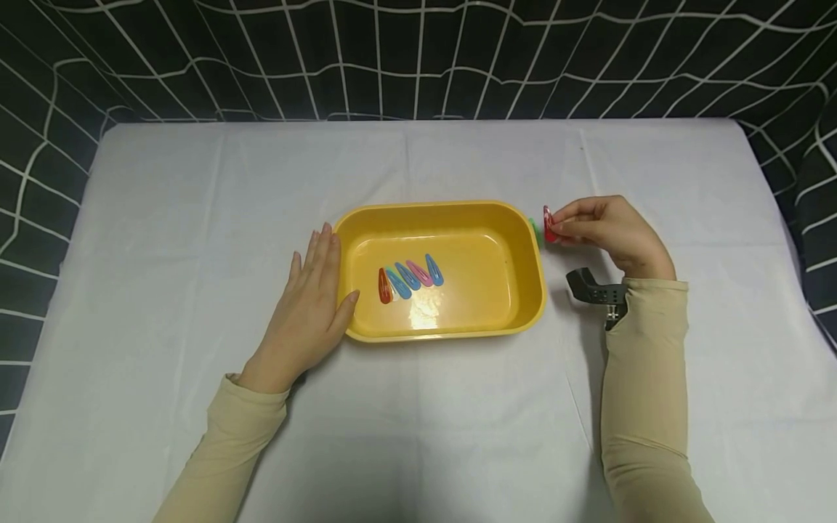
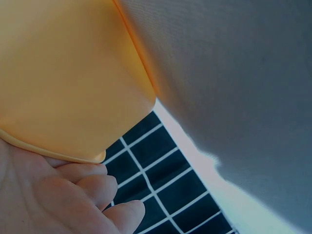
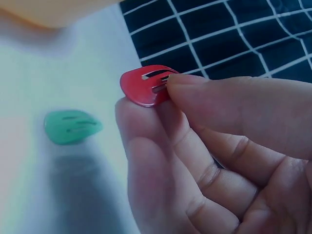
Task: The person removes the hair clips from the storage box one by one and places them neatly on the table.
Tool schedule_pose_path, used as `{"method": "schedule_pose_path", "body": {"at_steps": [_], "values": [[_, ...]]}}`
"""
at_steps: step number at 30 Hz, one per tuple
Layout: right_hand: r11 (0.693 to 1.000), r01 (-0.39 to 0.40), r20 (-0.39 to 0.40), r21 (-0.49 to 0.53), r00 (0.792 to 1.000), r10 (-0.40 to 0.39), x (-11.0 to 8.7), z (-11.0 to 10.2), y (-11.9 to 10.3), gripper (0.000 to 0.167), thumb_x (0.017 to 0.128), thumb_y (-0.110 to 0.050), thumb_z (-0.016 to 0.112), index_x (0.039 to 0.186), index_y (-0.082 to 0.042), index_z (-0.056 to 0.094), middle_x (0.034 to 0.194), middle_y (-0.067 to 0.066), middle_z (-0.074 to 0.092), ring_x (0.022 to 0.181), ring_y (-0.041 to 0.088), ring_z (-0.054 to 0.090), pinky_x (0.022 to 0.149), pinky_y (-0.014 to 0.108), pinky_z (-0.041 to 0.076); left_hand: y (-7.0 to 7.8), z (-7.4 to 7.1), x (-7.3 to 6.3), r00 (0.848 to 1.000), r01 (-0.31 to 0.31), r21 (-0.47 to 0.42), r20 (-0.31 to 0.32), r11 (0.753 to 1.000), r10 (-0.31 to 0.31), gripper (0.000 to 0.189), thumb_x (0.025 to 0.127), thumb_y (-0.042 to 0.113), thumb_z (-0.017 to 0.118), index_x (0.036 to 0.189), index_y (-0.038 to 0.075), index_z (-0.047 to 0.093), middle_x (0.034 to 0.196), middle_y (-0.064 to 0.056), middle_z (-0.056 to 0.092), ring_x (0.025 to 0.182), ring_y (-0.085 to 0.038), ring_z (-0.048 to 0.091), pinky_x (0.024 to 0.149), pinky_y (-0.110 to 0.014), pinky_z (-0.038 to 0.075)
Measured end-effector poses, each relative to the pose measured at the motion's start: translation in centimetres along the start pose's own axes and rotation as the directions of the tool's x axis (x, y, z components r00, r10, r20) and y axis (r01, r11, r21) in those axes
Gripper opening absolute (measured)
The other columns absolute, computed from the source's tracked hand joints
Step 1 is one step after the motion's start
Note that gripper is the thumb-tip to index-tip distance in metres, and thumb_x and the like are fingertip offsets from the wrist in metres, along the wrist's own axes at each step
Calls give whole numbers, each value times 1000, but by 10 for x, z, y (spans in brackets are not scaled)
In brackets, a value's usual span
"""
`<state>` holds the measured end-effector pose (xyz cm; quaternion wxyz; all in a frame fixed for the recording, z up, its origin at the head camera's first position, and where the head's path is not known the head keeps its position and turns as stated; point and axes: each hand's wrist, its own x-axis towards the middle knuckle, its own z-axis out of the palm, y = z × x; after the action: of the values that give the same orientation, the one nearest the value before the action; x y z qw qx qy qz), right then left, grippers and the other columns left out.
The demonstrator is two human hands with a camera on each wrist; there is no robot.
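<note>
"What did you have in your right grip (image 1: 611,229)?"

"A red hair clip (image 3: 134,87), pinched between my thumb and fingers. I held it just beyond the right end of a yellow tray (image 1: 474,287)."

"And your left grip (image 1: 304,309)?"

"That one was wide, pinching nothing. Its fingers lay straight along the tray's left end, close together and touching it, and the thumb stood apart, its tip over the rim."

"Was there anything near your right side?"

"A green clip (image 3: 70,127). It lay on the white-covered counter (image 1: 458,407), between the tray and my right grip, near the tray's wall."

"What was inside the tray?"

"Five clips in a slanting row, left of the middle. From the left I saw a red one (image 1: 384,287), a light blue one (image 1: 398,284), a blue one (image 1: 408,277), a pink one (image 1: 419,274) and another blue one (image 1: 434,269)."

"And around you?"

"I wore beige sleeves (image 1: 644,378), with a black bracket (image 1: 591,290) at my right wrist. Beyond the counter hung dark cloth (image 1: 399,43) crossed by white lines."
</note>
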<state>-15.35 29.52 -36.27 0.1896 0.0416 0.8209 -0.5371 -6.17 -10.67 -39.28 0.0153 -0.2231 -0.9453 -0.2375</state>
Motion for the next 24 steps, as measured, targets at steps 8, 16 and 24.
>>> {"method": "schedule_pose_path", "body": {"at_steps": [8, 16, 24], "values": [[998, -42, 11, -43, 999, 42, 5, -1, 8, 15, 90, 1, 59, 101, 10, 63, 80, -1, 69, 72, 9, 64, 69, 23, 54, 0, -1, 0, 1000, -2, 1, 2, 1000, 2, 69, 97, 26, 44, 145, -13, 13, 155, -23, 5, 143, -35, 5, 112, -53, 6], [994, -74, -3, -82, 997, 74, 9, -1, 13, 21, 89, -1, 61, 104, 13, 61, 79, -2, 67, 69, 7, 63, 67, 22, 54, 0, -1, 0, 1000, 3, -2, 11, 1000, -3, 68, 98, 25, 43, 145, -13, 12, 155, -22, 3, 143, -33, 3, 112, -53, 6], [984, -104, -42, -143, 994, 99, 11, 0, 15, 25, 89, -5, 62, 105, 14, 62, 76, -4, 67, 65, 6, 62, 65, 20, 53, 0, 0, 0, 1000, 2, -6, 6, 1000, -2, 69, 98, 26, 43, 145, -13, 12, 155, -21, 3, 143, -32, 2, 112, -53, 6]]}}
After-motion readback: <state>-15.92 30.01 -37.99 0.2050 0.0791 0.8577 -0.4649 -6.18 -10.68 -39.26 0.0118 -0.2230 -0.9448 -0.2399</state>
